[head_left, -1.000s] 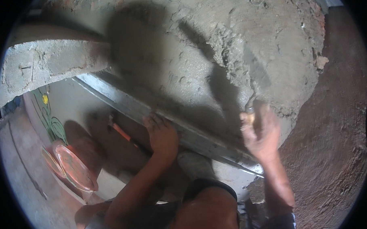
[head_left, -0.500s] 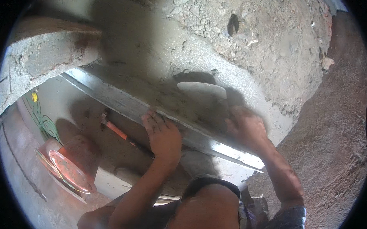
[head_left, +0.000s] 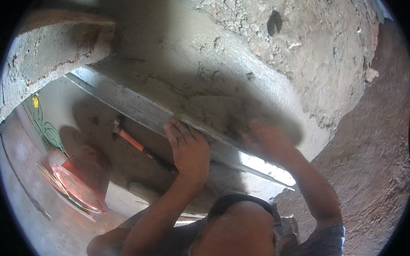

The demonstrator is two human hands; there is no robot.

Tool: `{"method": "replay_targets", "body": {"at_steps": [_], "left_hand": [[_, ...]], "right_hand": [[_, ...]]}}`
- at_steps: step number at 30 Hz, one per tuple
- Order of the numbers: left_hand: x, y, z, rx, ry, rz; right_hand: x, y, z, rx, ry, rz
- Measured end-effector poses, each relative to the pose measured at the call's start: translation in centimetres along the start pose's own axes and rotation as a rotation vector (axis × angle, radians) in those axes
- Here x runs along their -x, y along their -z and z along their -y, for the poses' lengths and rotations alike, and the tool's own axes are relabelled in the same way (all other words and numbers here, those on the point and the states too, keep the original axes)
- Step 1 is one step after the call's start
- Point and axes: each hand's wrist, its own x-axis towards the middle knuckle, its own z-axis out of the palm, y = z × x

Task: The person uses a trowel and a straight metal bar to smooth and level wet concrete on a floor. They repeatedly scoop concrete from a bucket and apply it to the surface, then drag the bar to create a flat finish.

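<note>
Straightedge point(head_left: 124, 100) under left hand's point(head_left: 190, 150) outstretched, parted fingers point(head_left: 181, 128) could slip if pressure eases; right hand's point(head_left: 270, 139) hold I cannot tell.

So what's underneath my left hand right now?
The long metal straightedge runs beneath your left hand, showing on both sides of it. The stretch directly under the hand is covered, so its surface there can't be seen.

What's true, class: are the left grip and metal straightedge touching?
Touching: the head view shows the left grip with fingers laid on the metal straightedge.
</note>
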Motion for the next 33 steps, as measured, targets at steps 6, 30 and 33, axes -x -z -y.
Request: {"method": "replay_targets", "body": {"at_steps": [6, 30, 33], "left_hand": [[-0.1, 1.7, -0.1, 0.036, -0.018, 0.042], [0.0, 0.6, -0.5, 0.068, 0.019, -0.016], [0.0, 0.5, -0.6, -0.004, 0.001, -0.002]], "right_hand": [[0.3, 1.8, 0.1, -0.052, 0.05, 0.051], [9.0, 0.0, -2.9, -0.023, -0.156, -0.923], [11.4, -6.5, -1.6, -0.016, 0.091, -0.272]]}}
